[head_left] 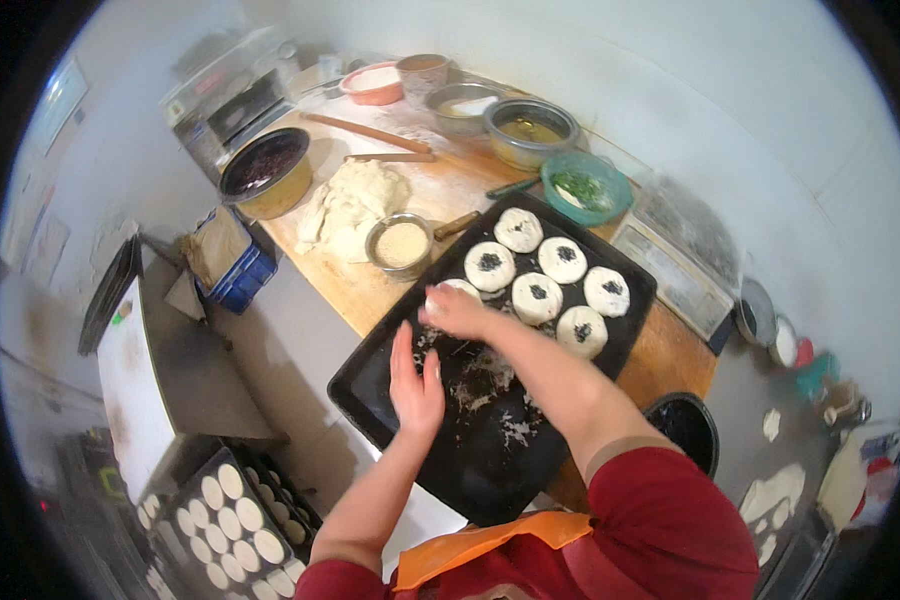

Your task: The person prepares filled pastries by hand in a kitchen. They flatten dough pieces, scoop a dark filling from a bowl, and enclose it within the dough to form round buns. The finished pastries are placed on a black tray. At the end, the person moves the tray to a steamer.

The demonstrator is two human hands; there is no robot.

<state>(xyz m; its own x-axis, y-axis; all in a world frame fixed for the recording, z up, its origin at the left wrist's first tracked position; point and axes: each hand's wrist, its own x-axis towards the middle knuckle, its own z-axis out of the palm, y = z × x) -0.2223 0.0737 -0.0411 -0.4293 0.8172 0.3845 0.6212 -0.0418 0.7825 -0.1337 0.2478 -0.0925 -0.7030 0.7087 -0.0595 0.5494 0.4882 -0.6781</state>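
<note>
A black baking tray (487, 450) lies across the table edge in front of me. Several round white dough buns (536, 298) fill its far part, most topped with a dark patch of what looks like black sesame seeds. My right hand (454, 311) is at the leftmost bun (461, 286) and covers much of it; its fingertips are blurred, so I cannot tell whether they grip the dough. Just nearer to me, my left hand (418, 390) hovers over the tray's left side, thumb apart and nothing in it. A bowl of pale seeds (401, 244) stands beyond the tray's left edge.
A dough mass (356, 202), rolling pins (367, 133) and a pot of dark filling (266, 172) occupy the wooden table. At right are a bowl of chopped greens (586, 187) and a scale (675, 277). Trays of dough rounds (229, 521) stand low at left.
</note>
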